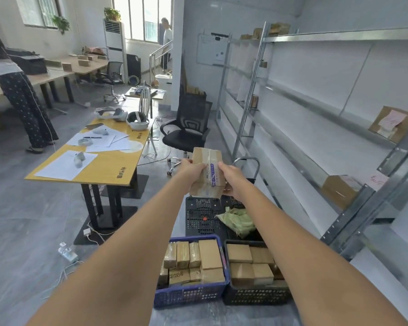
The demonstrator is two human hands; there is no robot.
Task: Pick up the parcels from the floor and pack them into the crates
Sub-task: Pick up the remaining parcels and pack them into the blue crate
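Both arms reach forward and hold a brown cardboard parcel (207, 158) with clear tape and a white label in the air above the crates. My left hand (191, 171) grips its left edge, and my right hand (231, 177) grips its right edge and lower corner. Below, a blue crate (191, 295) on the left holds several brown parcels. A black crate (254, 297) beside it on the right also holds several parcels. A green plastic-wrapped parcel (238, 222) lies on a black perforated platform (200, 217) behind the crates.
A yellow table (108, 165) with papers stands to the left, a black office chair (189, 128) behind it. Metal shelving (316, 118) with a few boxes runs along the right wall. A power strip and cables (67, 252) lie on the floor. A person (17, 90) stands far left.
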